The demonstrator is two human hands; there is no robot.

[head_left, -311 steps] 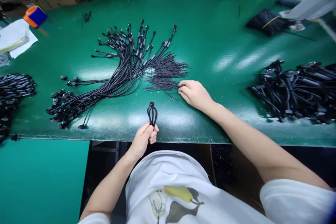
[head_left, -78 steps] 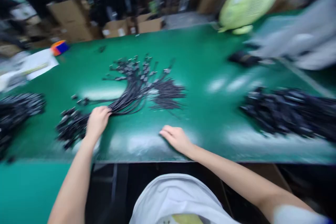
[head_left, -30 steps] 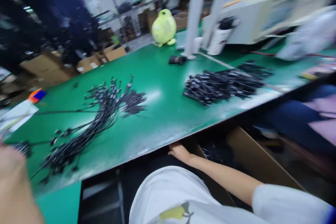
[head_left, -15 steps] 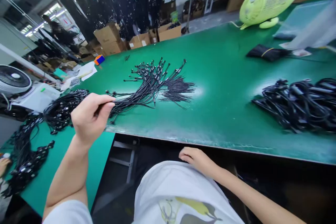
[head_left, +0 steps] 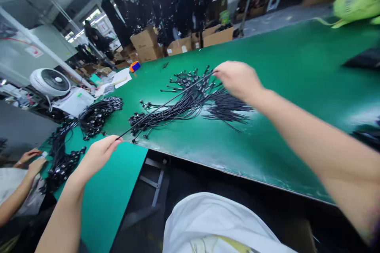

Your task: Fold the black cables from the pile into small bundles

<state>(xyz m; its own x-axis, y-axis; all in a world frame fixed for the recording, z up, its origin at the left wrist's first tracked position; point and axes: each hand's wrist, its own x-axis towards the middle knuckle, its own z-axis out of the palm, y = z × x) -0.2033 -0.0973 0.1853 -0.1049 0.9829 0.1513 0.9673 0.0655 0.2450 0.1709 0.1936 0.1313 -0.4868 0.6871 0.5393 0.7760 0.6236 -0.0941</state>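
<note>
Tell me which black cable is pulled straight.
The thin black cable stretched between the wearer's left hand and right hand; the nearby black cables lie bunched on the green table.

Clearances and Obstructions

Passable: green table (head_left: 291, 55), beyond your right hand (head_left: 237, 79); strip between cable heap (head_left: 178, 114) and front edge (head_left: 208, 165). Obstructing: long cable (head_left: 181, 94), stretched from your left hand (head_left: 101, 152) to your right, across the heap; black strands (head_left: 228, 107) near your right hand.
</note>
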